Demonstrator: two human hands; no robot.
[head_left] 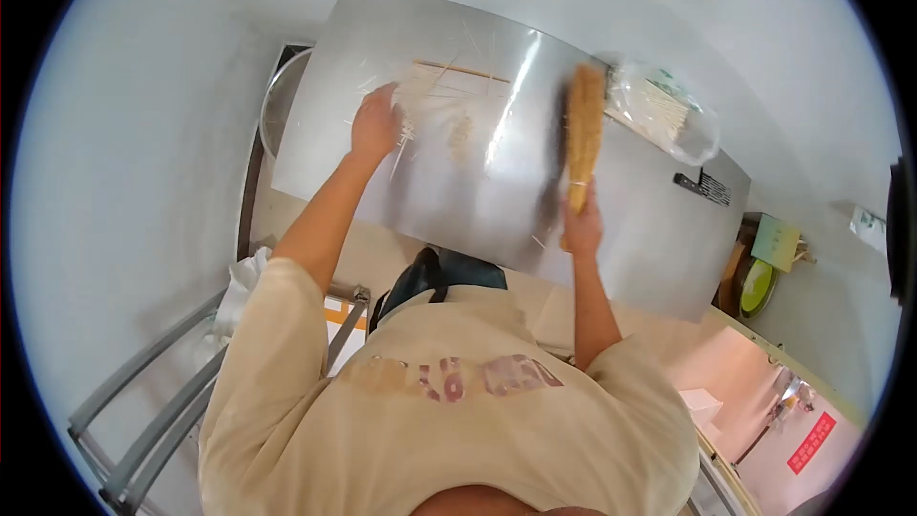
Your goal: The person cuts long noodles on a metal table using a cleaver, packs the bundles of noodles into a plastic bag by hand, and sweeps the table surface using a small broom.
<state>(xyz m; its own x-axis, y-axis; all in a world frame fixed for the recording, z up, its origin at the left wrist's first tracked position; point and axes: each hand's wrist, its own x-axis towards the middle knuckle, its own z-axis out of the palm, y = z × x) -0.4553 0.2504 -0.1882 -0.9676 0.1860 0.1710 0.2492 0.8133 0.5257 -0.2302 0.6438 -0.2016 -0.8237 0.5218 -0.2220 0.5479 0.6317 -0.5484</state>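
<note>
My right hand [582, 225] grips the narrow end of a straw hand broom [585, 119], whose tan bristles point toward the far edge of the metal table [458, 201]. On the left side of the table my left hand [376, 121] is at the edge of a loose heap of thin pale sticks and bits [413, 100]. Its fingers are blurred and partly hidden, so whether they hold anything does not show. A blurred pale patch of crumbs [460, 139] lies to the right of that heap. Beyond it rests a thin brown stick [463, 71].
A clear plastic bag with pale sticks [666, 110] lies at the table's far right edge. A black slotted object [704, 187] is nearer the right end. A round clear container [277, 105] stands beyond the left edge. Metal rails [148, 411] are at lower left.
</note>
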